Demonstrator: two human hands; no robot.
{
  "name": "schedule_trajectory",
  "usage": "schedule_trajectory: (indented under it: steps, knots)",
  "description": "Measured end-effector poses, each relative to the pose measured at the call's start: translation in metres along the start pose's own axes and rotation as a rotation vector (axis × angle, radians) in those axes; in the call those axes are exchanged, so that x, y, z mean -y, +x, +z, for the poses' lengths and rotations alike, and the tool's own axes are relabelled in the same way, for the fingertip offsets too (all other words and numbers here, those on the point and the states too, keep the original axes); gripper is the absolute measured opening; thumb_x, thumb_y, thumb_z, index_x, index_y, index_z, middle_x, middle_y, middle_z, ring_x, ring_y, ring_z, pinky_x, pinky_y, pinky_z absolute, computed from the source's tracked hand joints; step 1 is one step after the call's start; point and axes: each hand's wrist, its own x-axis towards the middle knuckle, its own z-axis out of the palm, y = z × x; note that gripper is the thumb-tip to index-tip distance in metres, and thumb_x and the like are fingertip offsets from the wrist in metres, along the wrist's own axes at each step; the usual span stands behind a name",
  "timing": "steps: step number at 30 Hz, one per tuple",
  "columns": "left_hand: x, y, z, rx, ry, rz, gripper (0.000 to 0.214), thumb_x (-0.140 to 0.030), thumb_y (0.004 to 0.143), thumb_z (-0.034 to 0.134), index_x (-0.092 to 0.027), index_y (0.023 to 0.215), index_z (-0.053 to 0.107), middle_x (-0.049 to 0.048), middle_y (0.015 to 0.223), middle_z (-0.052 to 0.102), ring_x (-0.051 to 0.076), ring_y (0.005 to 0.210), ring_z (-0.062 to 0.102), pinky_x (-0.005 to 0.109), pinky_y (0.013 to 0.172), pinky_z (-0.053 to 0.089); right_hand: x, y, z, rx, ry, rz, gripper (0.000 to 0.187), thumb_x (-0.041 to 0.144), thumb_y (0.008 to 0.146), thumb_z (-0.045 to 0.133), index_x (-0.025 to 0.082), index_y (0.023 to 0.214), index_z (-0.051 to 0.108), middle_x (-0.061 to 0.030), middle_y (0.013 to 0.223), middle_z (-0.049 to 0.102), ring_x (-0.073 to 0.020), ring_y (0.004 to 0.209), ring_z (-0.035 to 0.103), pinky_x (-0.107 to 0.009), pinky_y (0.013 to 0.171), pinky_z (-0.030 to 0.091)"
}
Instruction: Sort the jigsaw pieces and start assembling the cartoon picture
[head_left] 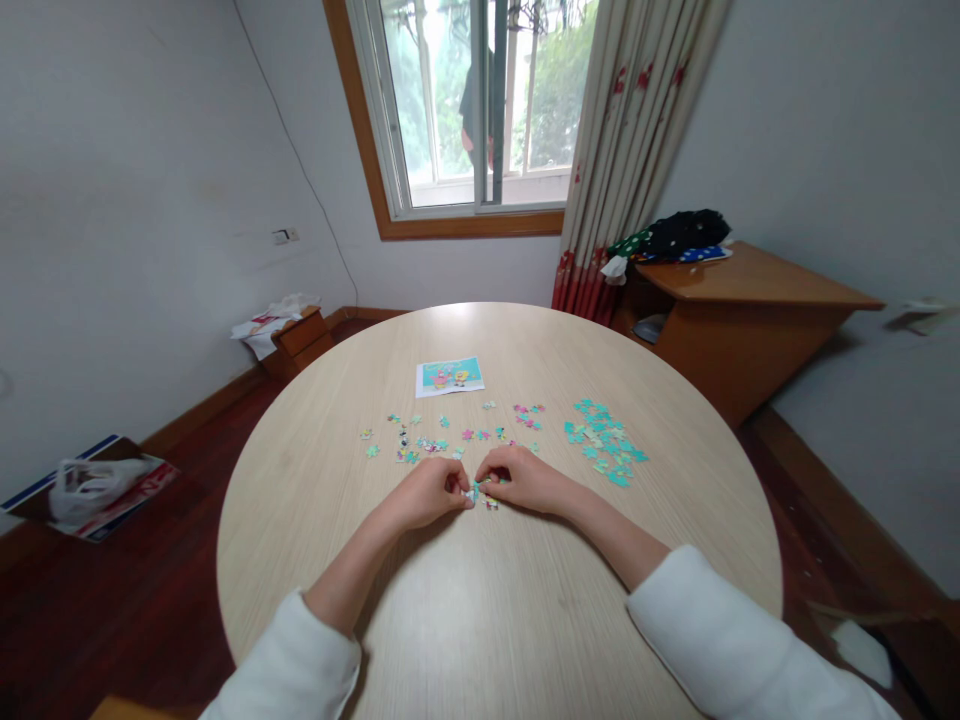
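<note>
Near the middle of the round table, my left hand [436, 490] is closed in a pinch at the edge of a small jigsaw puzzle piece [470, 494]. From the other side, my right hand [521, 478] pinches adjoining puzzle pieces, partly covered by its fingers. Just below the right fingertips lies a multicoloured puzzle piece [492, 505]; whether it is joined to the others I cannot tell. Beyond both hands, several loose pieces [431, 445] in mixed colours are scattered. Pink pieces [529, 415] lie a little farther right.
A printed picture card [451, 377] lies farther back on the round wooden table [300, 500]. Mostly turquoise puzzle pieces [606, 440] are spread to the right. A wooden desk [750, 280] with dark cloth stands at the back right. A person [476, 110] shows through the window.
</note>
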Motion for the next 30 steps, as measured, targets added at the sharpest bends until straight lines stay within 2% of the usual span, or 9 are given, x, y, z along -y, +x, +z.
schedule_trajectory:
  steps: [7, 15, 30]
  knots:
    - [0.0, -0.001, -0.001, 0.043, 0.01, 0.012, 0.016, -0.028, 0.063, 0.066, -0.015, 0.07, 0.061, -0.0033, 0.06, 0.053, 0.011, 0.057, 0.047, 0.022, 0.055, 0.033, -0.002, 0.0, 0.001, 0.003, 0.007, 0.01, 0.016, 0.009, 0.069, 0.056, 0.014, 0.075, 0.07, 0.0013, 0.061, 0.057, -0.0086, 0.057, 0.048, -0.019, 0.056, 0.035]
    - [-0.011, -0.008, -0.004, 0.104, 0.024, -0.002, 0.015, -0.026, 0.063, 0.066, -0.015, 0.069, 0.059, -0.0045, 0.058, 0.049, 0.01, 0.056, 0.044, 0.022, 0.054, 0.031, -0.002, 0.0, 0.001, -0.002, 0.006, 0.009, 0.016, 0.009, 0.07, 0.056, 0.014, 0.076, 0.07, 0.0011, 0.062, 0.057, -0.009, 0.058, 0.048, -0.019, 0.056, 0.035]
    - [-0.011, -0.007, -0.004, 0.101, 0.021, -0.006, 0.017, -0.028, 0.061, 0.067, -0.015, 0.068, 0.059, -0.0044, 0.058, 0.049, 0.01, 0.056, 0.043, 0.022, 0.054, 0.03, -0.003, 0.0, 0.001, 0.003, 0.0, 0.01, 0.015, 0.011, 0.071, 0.057, 0.014, 0.078, 0.07, 0.0007, 0.063, 0.057, -0.0094, 0.06, 0.049, -0.019, 0.057, 0.036]
